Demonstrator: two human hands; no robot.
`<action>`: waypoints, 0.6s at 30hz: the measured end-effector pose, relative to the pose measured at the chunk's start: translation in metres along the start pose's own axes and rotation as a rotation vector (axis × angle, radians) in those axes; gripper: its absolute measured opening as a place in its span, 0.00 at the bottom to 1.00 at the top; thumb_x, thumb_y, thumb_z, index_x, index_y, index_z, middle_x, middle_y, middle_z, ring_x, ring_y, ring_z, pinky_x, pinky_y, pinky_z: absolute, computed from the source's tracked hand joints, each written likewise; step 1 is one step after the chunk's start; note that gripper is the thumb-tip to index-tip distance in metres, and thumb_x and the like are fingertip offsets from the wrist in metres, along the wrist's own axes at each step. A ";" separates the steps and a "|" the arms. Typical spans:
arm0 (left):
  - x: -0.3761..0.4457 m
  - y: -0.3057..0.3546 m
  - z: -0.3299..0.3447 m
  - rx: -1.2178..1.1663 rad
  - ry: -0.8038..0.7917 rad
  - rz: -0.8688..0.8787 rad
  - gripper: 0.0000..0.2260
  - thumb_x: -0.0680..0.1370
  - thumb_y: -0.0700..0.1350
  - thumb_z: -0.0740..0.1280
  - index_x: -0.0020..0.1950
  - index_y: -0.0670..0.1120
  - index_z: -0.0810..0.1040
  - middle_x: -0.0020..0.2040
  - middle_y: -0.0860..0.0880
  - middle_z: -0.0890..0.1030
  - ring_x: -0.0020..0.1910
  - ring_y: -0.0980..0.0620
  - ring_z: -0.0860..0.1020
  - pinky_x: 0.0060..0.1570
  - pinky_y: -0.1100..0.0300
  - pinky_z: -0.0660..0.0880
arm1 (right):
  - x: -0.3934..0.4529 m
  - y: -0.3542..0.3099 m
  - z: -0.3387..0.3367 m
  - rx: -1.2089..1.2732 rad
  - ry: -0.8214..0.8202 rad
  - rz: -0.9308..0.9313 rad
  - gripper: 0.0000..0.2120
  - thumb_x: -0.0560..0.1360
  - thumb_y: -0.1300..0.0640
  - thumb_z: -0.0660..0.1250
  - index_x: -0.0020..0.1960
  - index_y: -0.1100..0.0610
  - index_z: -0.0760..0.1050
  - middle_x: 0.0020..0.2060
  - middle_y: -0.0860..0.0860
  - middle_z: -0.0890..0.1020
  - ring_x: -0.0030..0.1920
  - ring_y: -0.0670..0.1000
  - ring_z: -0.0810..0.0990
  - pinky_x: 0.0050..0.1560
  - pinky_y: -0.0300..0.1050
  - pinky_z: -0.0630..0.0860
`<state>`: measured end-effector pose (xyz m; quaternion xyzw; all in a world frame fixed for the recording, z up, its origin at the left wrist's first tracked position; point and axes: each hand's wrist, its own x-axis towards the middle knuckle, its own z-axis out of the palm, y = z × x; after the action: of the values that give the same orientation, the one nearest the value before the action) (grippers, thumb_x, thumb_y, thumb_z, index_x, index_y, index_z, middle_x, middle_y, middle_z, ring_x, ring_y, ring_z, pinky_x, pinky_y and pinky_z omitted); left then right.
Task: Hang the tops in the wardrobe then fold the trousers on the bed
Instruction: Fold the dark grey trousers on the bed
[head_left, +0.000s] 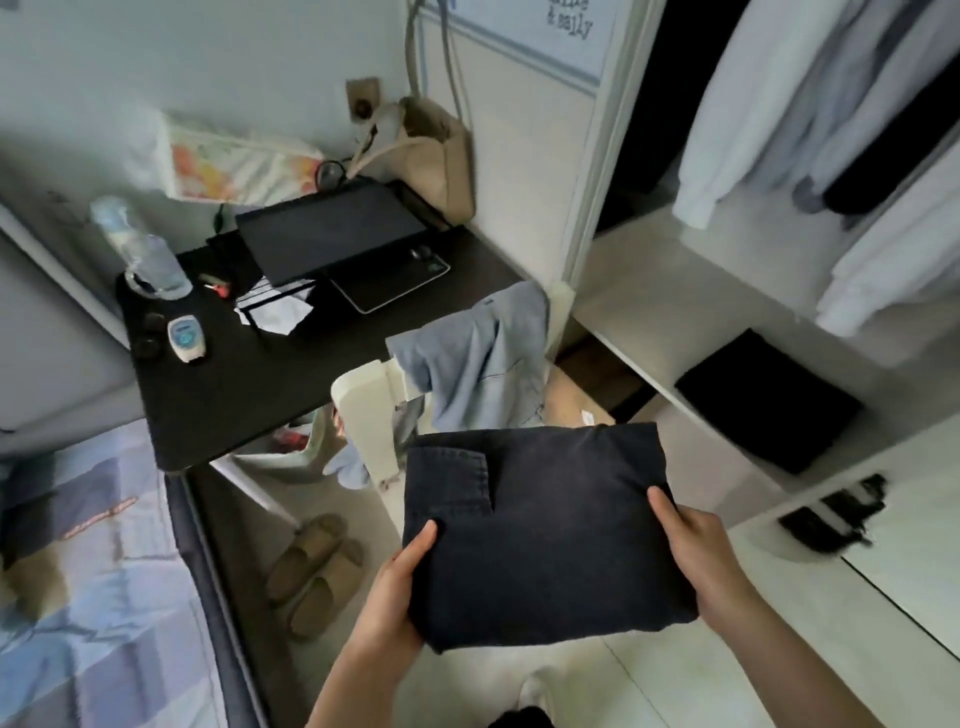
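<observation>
A folded pair of dark trousers (545, 525) is held flat in the air in front of me, above the tiled floor. My left hand (400, 587) grips its left edge, thumb on top. My right hand (696, 551) grips its right edge, thumb on top too. The open wardrobe (727, 322) is at the right, with several pale tops (779, 104) hanging inside and a folded black garment (769, 400) on its lower shelf. The bed (88, 571), with a blue patterned sheet, is at the lower left.
A black desk (244, 395) holds a laptop (332, 234), a water bottle (140, 249) and small items. A white chair (363, 410) draped with a light blue garment (478, 358) stands ahead. A pair of slippers (311, 566) lies on the floor by the bed.
</observation>
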<state>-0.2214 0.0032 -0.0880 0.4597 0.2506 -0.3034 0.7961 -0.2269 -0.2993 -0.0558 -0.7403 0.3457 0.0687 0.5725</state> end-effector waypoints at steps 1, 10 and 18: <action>0.012 -0.001 0.016 0.010 -0.016 -0.012 0.24 0.70 0.56 0.76 0.61 0.44 0.82 0.63 0.41 0.80 0.62 0.41 0.79 0.67 0.42 0.70 | 0.011 -0.001 -0.014 -0.008 0.018 0.006 0.24 0.76 0.40 0.64 0.42 0.62 0.80 0.42 0.55 0.83 0.44 0.54 0.81 0.41 0.47 0.77; 0.117 0.008 0.166 0.129 -0.114 -0.183 0.18 0.73 0.55 0.72 0.57 0.46 0.84 0.59 0.43 0.83 0.56 0.41 0.82 0.51 0.46 0.80 | 0.096 0.010 -0.125 -0.006 0.273 0.041 0.17 0.79 0.46 0.61 0.43 0.59 0.78 0.38 0.48 0.79 0.39 0.48 0.77 0.38 0.44 0.72; 0.252 0.041 0.260 0.285 -0.182 -0.285 0.22 0.76 0.53 0.70 0.65 0.41 0.77 0.58 0.41 0.83 0.56 0.39 0.82 0.58 0.43 0.77 | 0.183 -0.012 -0.156 0.077 0.510 0.164 0.25 0.81 0.44 0.56 0.50 0.66 0.76 0.48 0.65 0.80 0.49 0.61 0.78 0.56 0.60 0.73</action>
<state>0.0129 -0.2748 -0.1180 0.4982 0.1947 -0.4855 0.6916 -0.1281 -0.5174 -0.0854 -0.6809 0.5399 -0.0873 0.4871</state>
